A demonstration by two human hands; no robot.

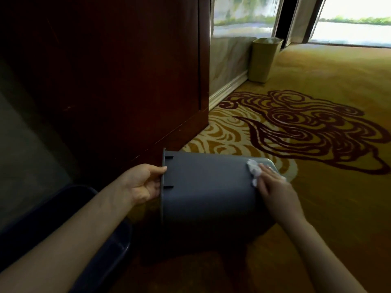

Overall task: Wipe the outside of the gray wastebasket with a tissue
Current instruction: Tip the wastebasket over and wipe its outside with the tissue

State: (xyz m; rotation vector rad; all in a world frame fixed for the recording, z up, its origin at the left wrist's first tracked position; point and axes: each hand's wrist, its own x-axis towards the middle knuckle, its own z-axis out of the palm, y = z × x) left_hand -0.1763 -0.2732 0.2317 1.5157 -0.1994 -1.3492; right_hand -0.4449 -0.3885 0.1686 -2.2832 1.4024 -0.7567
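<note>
The gray wastebasket is held on its side above the carpet, its rim to the left and its base to the right. My left hand grips the rim, thumb on the outside. My right hand lies flat on the basket's outer wall near the base and presses a crumpled white tissue against it. Part of the tissue shows beyond my fingertips; the remainder is hidden under my palm.
A dark wooden cabinet stands close behind the basket. A dark bin or tray sits at lower left under my forearm. A tan wastebasket stands by the far wall. Patterned yellow carpet spreads to the right.
</note>
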